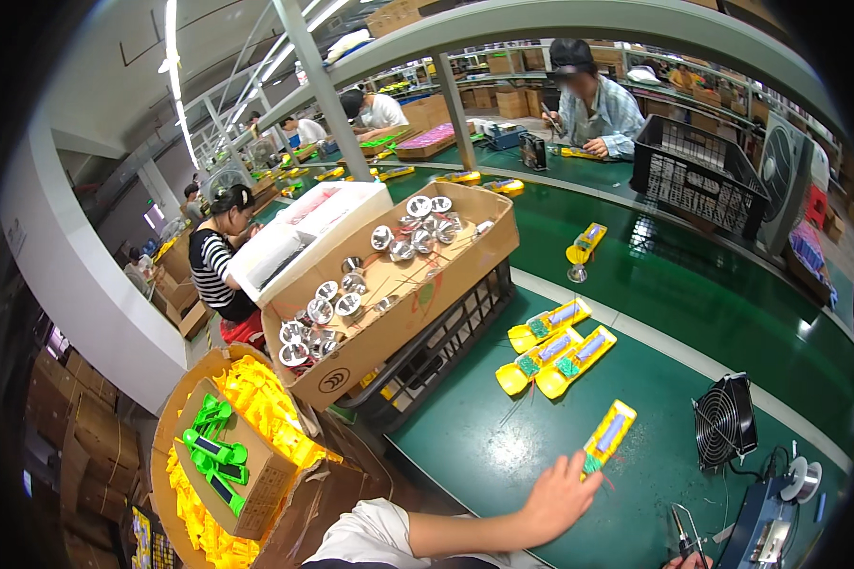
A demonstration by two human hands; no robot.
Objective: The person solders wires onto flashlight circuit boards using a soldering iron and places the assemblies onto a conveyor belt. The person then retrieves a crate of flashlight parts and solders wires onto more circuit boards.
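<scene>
My left hand (562, 495) has its fingers closed on the near end of a yellow flashlight housing (609, 436), which lies on the green bench. Inside that housing are a lavender battery cell and a small green circuit board; thin wires stick out beside my fingers. At the lower edge, my right hand (690, 561) is mostly cut off. Its fingers are closed round what looks like a soldering iron (680, 533), pointing up. Beyond my left hand, several similar yellow housings (552, 351) lie grouped with batteries and boards in them.
A carton of shiny reflectors (465, 275) rests on a black crate (446, 351) at left. Nearer stands a carton of yellow parts (247, 379) with green pieces. At right are a black fan (724, 424) and a solder spool (807, 479). Co-workers sit along the green conveyor (655, 284).
</scene>
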